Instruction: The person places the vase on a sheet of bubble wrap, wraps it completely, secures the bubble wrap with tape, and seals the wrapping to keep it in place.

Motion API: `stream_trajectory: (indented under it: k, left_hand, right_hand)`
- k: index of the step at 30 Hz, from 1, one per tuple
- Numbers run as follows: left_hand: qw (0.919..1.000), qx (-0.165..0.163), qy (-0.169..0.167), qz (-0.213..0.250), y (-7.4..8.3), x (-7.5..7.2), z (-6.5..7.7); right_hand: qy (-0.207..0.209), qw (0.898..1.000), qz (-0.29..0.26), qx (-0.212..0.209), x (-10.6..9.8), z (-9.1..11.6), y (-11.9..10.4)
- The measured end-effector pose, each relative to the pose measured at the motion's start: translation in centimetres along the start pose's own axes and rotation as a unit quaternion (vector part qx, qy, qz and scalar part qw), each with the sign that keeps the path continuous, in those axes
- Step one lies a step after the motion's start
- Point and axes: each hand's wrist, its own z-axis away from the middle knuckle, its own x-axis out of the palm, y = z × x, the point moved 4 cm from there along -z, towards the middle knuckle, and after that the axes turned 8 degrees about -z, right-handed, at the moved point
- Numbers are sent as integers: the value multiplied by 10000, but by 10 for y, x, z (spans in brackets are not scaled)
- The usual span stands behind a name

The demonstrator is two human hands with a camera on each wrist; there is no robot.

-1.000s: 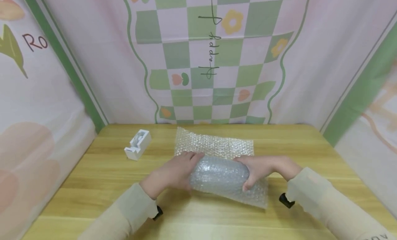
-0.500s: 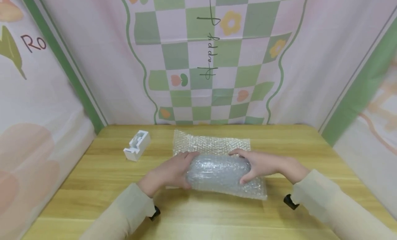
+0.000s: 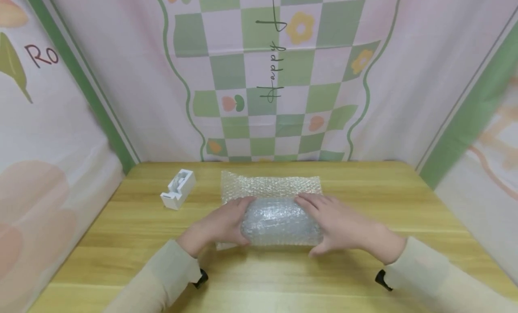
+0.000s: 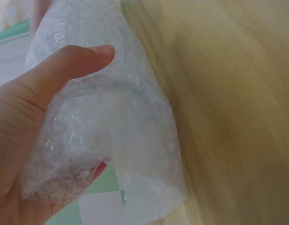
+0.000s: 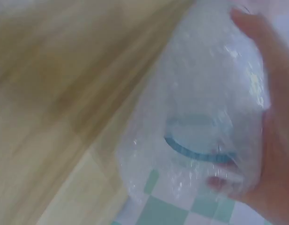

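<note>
A bundle of clear bubble wrap (image 3: 279,221), rolled into a thick cylinder, lies crosswise on the table. The wrap's flat tail (image 3: 271,185) spreads behind it. My left hand (image 3: 226,221) grips the left end; in the left wrist view its thumb (image 4: 83,61) lies along the top beside the wrap's loose, open end. Around the right end curves my right hand (image 3: 340,223), its fingers over the far side and the thumb at the front. Through the plastic, the right wrist view shows a blue curved rim (image 5: 196,153) of something inside, whose kind is unclear.
A white tape dispenser (image 3: 178,189) stands at the back left of the wooden table (image 3: 283,281). Behind the table hangs a checked, printed cloth (image 3: 263,101), with more cloth at both sides.
The bundle has turned straighter, and its lower right flap no longer sticks out. My right hand has spread further over the right end. The flat tail has shifted slightly left.
</note>
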Motion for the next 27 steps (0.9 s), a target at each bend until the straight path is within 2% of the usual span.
stream_trajectory:
  k: [3, 8, 11, 19, 27]
  left_hand:
    - [10000, -5, -58, 67, -1, 0, -2]
    - [9996, -33, -163, 229, -3, -2, -4]
    - [9993, -58, -211, 309, -4, -2, -6]
    - [9982, -28, -470, 382, -4, -5, -8]
    - [9954, -76, -804, 519, -4, -8, -9]
  right_hand:
    - [138, 9999, 94, -37, 5, 0, -1]
    - [564, 9976, 175, -363, 7, -4, 2]
    - [636, 9970, 84, -437, 7, -5, 7]
    - [496, 9980, -127, -363, 8, -6, 14]
    - [90, 9989, -457, -58, 5, -3, 13]
